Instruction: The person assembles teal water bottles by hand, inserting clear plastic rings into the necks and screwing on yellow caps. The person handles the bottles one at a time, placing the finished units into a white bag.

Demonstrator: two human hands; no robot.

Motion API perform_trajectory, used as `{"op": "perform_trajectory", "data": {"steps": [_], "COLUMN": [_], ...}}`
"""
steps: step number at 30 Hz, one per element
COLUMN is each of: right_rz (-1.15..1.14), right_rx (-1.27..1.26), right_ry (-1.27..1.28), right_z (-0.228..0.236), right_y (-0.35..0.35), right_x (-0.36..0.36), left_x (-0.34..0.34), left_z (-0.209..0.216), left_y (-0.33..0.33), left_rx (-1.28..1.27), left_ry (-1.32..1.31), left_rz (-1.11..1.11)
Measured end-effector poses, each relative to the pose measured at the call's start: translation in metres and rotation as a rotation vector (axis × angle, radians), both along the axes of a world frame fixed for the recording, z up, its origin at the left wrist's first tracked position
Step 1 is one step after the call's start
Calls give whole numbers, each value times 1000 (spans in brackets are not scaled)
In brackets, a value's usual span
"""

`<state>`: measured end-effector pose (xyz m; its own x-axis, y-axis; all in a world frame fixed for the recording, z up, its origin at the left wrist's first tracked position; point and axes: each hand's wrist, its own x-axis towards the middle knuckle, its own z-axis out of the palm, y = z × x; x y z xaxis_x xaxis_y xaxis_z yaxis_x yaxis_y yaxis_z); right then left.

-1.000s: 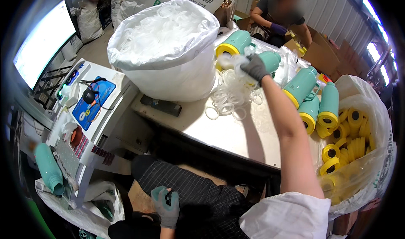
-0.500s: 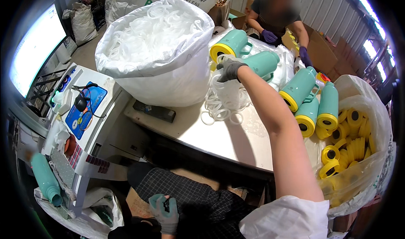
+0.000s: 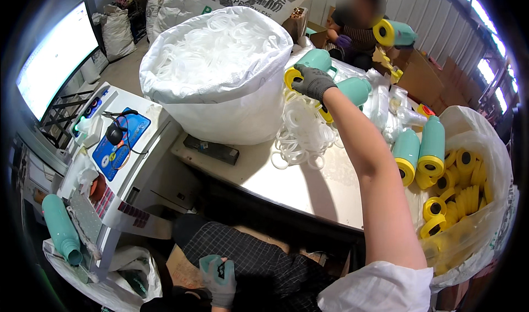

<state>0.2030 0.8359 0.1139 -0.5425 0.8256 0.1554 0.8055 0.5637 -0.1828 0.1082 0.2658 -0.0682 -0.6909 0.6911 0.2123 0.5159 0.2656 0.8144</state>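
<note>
The right hand (image 3: 315, 83), lifting translucent rings a half second ago, is now at the yellow end of a green flask (image 3: 313, 61) beside the white sack (image 3: 217, 114); the rings (image 3: 303, 133) lie heaped on the table (image 3: 344, 193) just below. Its gloved fingers bend at the yellow rim, but whether they pinch anything I cannot tell. One flask has left the group at right and is up before the co-worker (image 3: 361, 34); this raised flask (image 3: 405, 34) hides whatever hand bears it. The left hand (image 3: 219, 279) stays half curled over the lap, a dark patch at its palm; I cannot tell if it grips something. The right hand partly covers the near flask, and the second flask (image 3: 355, 90) is partly behind the wrist. Large dark print and some green mark the rear sack (image 3: 173, 17); the screen (image 3: 58, 61) is too bright to read.
</note>
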Motion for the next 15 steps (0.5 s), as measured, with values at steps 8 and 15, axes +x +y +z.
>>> {"op": "perform_trajectory", "data": {"steps": [8,15], "right_rz": [0,-20], "right_rx": [119,248], "right_ry": [114,458], "right_z": [-10,-18], "right_y": [-7,-18], "right_x": [3,36], "left_x": [-2,-1], "left_z": [4,1], "left_y": [-2,2], "left_rx": [3,21], "left_ry": [16,-30], "left_rz": [-17,-8]}}
